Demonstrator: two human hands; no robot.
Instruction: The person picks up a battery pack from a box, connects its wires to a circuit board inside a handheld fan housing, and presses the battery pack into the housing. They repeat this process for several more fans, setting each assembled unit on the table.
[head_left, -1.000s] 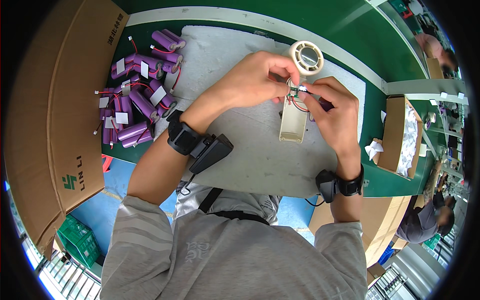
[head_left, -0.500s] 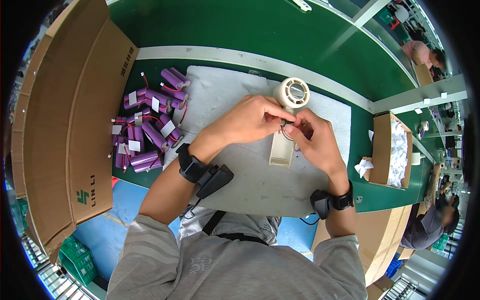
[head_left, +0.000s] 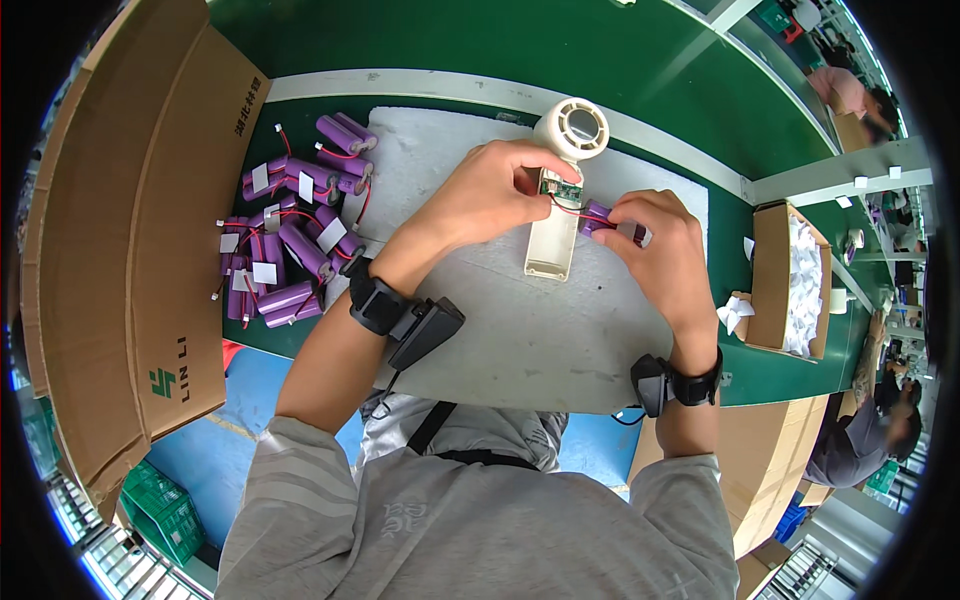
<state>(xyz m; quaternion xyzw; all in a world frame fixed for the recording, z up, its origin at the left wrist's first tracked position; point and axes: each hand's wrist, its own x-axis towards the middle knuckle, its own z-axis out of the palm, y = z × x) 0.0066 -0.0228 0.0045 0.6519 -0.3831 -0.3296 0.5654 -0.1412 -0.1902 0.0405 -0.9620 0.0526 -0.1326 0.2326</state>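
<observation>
A cream handheld fan [head_left: 548, 248] lies on the grey-white foam sheet [head_left: 470, 330] with its round head away from me. Its handle is open and hollow, and a small green circuit board [head_left: 562, 187] shows near the neck. My left hand [head_left: 492, 195] grips the fan at the neck, thumb and fingers on either side of the board. Right of the handle, my right hand [head_left: 662, 250] has its fingers closed on a purple battery pack [head_left: 597, 215], partly hidden by them. Red and dark wires run from the pack to the board; their ends under my left fingers are hidden.
Several purple battery packs [head_left: 305, 244] with wires and white pads lie heaped at the left. Beside them stands a tall cardboard box [head_left: 190, 250]. On the right, an open carton [head_left: 768, 285] holds white paper pieces. A white rail [head_left: 420, 88] borders the green table's back.
My right hand has moved away from the fan's neck to the right and now holds the battery pack. The circuit board has come into sight. The left hand still grips the fan.
</observation>
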